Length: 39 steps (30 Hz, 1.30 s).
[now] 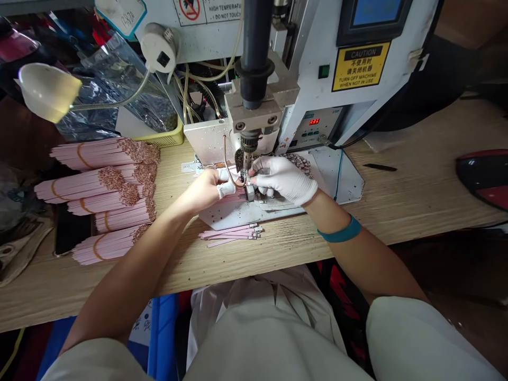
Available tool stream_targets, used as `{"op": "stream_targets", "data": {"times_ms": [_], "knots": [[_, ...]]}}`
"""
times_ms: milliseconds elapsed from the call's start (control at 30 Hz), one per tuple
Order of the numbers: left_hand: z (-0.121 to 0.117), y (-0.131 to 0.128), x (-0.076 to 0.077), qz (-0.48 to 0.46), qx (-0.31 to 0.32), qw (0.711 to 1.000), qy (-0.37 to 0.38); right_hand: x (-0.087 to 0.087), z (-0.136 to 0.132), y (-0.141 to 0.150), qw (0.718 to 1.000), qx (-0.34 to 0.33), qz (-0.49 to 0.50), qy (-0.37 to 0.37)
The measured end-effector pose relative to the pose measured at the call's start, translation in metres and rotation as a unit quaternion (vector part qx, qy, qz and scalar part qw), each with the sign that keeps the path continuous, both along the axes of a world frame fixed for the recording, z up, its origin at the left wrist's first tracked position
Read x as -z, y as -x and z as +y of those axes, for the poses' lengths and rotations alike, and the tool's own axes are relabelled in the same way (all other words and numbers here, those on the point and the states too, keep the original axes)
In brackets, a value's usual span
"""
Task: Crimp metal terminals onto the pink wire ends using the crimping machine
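- From here, the work in hand looks like placing a narrow pink strip [234, 196] under the press head [248, 143] of a bench machine, though I can't see the contact point clearly.
- As I judge it, the next move calls for a steady hold, with the strip's end kept square beneath the press head.
- The left hand [202, 190], with white finger cots on its fingers [224, 189], sits just left of the press head. Those fingers look closed on the pink strip.
- The right hand [283, 180], in a white glove, sits just right of the press head. Its fingers curl inward beside a small metal piece [249, 191], but I can't tell whether they grip it.
- The pink strip lies just below the press head, mostly hidden by the fingers. Its visible part looks flat and thin.
- A copper-coloured wire [227, 164] curves down just left of the press head.
- Below the press head, a small group of loose pink strips [230, 234] with metal tips lies on the worktop [377, 159].
- Well left of the press head, banded bundles of pink strips [99, 153] lie stacked.
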<state>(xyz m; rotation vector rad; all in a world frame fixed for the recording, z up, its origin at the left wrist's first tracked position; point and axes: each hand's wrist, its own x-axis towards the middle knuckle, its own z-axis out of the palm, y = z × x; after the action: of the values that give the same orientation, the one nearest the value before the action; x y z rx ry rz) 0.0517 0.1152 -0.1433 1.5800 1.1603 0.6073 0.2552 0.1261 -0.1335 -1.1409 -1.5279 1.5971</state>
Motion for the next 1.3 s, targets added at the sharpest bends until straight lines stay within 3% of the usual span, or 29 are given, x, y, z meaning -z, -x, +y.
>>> {"op": "stream_targets", "data": {"times_ms": [567,1300], "knots": [[-0.0001,-0.0032,-0.0042,-0.025,-0.001,0.999,-0.024,0.0053,0.0016,-0.0019,1.000,0.001,0.017,0.010],[0.0004,-0.0019,-0.0036,-0.020,-0.009,1.000,-0.001,0.0062,0.0011,-0.0012,1.000,0.001,0.011,0.007]]}}
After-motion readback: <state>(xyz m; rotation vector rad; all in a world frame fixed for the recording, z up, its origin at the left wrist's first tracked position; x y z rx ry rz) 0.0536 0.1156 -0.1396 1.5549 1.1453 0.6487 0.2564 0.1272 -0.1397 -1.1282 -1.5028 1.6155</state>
